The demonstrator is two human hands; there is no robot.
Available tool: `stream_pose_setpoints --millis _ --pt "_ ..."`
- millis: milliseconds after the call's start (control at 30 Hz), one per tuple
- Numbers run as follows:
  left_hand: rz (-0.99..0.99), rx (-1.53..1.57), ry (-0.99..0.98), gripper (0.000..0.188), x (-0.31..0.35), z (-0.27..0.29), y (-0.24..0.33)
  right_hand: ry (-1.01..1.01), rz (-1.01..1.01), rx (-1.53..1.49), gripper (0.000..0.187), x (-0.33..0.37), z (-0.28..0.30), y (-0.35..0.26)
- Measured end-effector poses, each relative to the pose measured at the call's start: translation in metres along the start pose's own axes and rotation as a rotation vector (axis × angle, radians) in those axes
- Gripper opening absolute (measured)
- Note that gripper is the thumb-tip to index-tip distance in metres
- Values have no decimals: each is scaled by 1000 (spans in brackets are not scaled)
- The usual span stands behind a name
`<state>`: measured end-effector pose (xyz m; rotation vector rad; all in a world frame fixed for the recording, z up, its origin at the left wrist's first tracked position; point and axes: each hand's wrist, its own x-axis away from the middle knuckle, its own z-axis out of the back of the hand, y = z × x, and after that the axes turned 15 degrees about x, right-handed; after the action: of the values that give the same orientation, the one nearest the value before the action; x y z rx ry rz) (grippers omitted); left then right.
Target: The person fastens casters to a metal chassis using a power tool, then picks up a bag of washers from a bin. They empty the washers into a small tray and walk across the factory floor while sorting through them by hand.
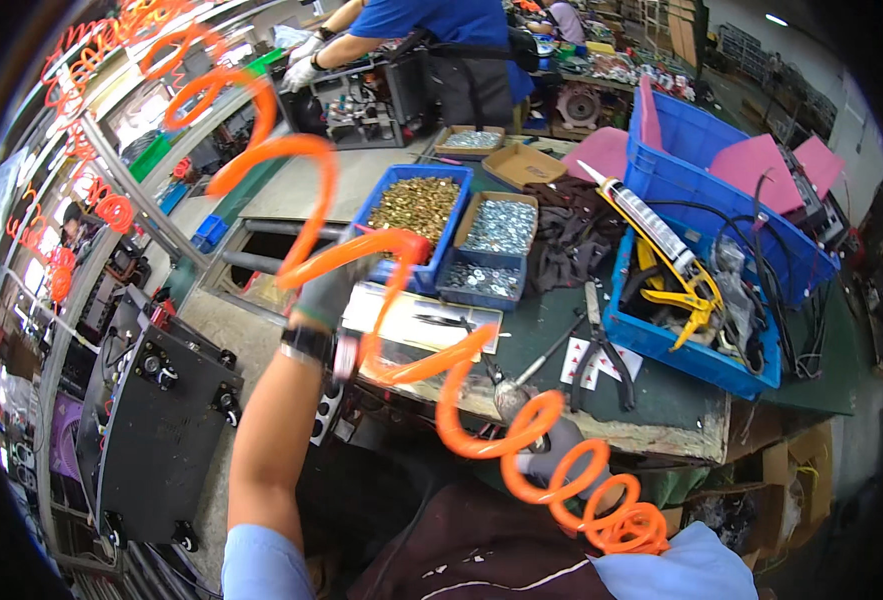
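My left hand, in a grey glove, reaches forward to the near edge of a blue bin filled with small brass-coloured fasteners. An orange coiled air hose crosses in front of it and hides its fingers. Low at the bench edge, my right hand, also gloved, is closed around a tool with a rounded silver head and a thin shaft pointing up over the bench. Coils of the hose partly cover that hand too. Black-handled pliers lie just beyond it.
Trays of silver fasteners and washers adjoin the bin. At right, a blue crate holds a yellow caulking gun. A dark wheeled cabinet stands left. Across the bench, a co-worker in blue handles a metal case.
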<state>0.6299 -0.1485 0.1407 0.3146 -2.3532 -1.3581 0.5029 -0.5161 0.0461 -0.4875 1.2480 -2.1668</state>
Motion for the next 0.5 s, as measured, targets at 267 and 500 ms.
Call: stream_pose_setpoints --millis 267,500 --pt "-130 138 -221 36 -8 14 -23 194 -124 -79 88 -12 50 -1" --pt "38 -88 -102 29 132 65 -72 422 -35 -366 100 -110 90 116"
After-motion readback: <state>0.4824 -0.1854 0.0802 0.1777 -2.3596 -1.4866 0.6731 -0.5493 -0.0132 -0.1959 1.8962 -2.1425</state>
